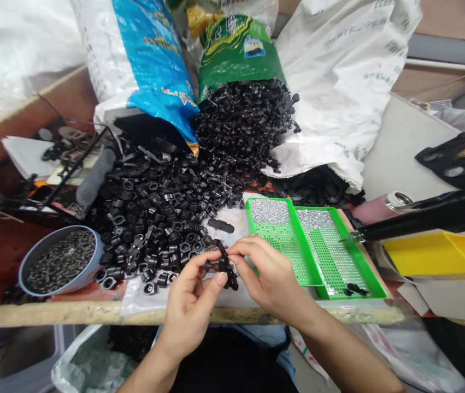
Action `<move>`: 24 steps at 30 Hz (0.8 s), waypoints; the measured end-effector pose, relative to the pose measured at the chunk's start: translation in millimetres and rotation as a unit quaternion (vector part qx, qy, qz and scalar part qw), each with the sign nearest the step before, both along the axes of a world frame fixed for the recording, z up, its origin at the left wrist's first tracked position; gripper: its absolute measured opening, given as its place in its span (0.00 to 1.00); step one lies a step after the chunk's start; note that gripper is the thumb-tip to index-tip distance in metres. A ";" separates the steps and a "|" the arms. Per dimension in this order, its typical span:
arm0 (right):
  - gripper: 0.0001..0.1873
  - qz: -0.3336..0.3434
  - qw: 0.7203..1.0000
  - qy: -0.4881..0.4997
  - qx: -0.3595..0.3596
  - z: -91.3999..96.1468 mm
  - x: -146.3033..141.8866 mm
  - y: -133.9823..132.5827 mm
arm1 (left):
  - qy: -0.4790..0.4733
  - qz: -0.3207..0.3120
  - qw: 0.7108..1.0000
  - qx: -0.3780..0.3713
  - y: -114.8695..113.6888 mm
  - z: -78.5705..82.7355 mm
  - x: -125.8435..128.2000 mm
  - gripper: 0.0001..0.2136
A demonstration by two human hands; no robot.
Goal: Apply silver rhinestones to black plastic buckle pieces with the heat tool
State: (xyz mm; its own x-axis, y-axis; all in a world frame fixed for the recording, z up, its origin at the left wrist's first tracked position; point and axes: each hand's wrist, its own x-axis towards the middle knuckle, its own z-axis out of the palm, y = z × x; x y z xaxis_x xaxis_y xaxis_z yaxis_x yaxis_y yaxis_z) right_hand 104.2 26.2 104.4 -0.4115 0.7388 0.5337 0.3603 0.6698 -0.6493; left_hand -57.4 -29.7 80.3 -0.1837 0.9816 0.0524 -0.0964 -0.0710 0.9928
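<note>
My left hand (194,297) is closed around a small black plastic assembly (227,267), thumb in front and fingers behind. The assembly is slim and knobbly, held upright above the table's front edge. My right hand (265,273) comes in from the right, its thumb and forefinger pinched at the assembly's side. Whether a tiny piece sits between those fingertips cannot be made out. Just beyond the hands lies a flat black plastic strip (221,225). To their left spreads a heap of black ring-shaped parts (166,213).
Green trays (326,292) of small silver pieces stand right of my hands. A powered screwdriver (421,218) points at them beside a yellow holder (437,254). A bowl (27,273) of small dark pieces sits left. Behind, a green sack (240,60) spills black parts.
</note>
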 end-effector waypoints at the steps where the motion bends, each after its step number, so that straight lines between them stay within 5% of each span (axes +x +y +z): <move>1: 0.08 -0.006 1.000 0.007 0.010 -2.3 -0.1 -1.5 | -0.013 -0.007 1.000 -0.001 0.2 0.2 0.1 0.11; 6: 0.09 -0.023 0.999 0.047 0.012 -6.5 0.7 -6.7 | -0.085 -0.065 0.994 -0.025 1.4 -1.9 0.3 0.11; 14: 0.07 -0.014 0.990 0.108 -0.093 -0.3 2.8 -2.5 | -0.070 -0.044 0.996 0.011 3.6 -9.1 6.4 0.12; 18: 0.06 -0.016 0.983 0.122 -0.137 -0.9 7.0 -0.4 | -0.125 -0.087 0.988 -0.004 3.6 -14.5 3.4 0.12; 24: 0.01 0.007 0.952 0.161 -0.259 -2.1 6.9 3.1 | -0.154 -0.095 0.983 -0.022 3.4 -19.2 0.8 0.12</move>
State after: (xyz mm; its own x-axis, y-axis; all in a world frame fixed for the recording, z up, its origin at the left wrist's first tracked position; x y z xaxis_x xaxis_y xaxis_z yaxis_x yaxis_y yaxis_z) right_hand 111.1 29.4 102.3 -0.2997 0.9330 0.1993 0.0796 0.2326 -0.9693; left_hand -56.6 -26.3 61.1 0.0027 0.9998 -0.0203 -0.4001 0.0197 0.9163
